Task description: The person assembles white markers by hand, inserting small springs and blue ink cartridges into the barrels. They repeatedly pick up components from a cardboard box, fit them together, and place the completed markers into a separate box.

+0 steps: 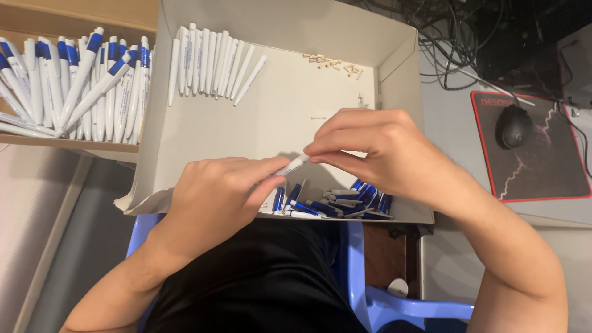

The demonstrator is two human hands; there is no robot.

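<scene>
Both hands hold one white pen barrel (295,164) over a shallow cardboard box (277,117). My left hand (216,200) grips its lower end between thumb and fingers. My right hand (376,148) pinches its upper end with the fingertips. Under the hands, at the box's near edge, lies a heap of blue pen clips (336,203). A row of white pen barrels (213,61) lies at the box's far left. Small brass springs (330,63) are scattered at the far right of the box.
A second box at the left holds several finished white-and-blue pens (74,86). A black mouse (513,126) rests on a red-edged black mouse pad (542,166) at the right, with tangled cables (456,37) behind. A blue plastic chair (394,302) shows below.
</scene>
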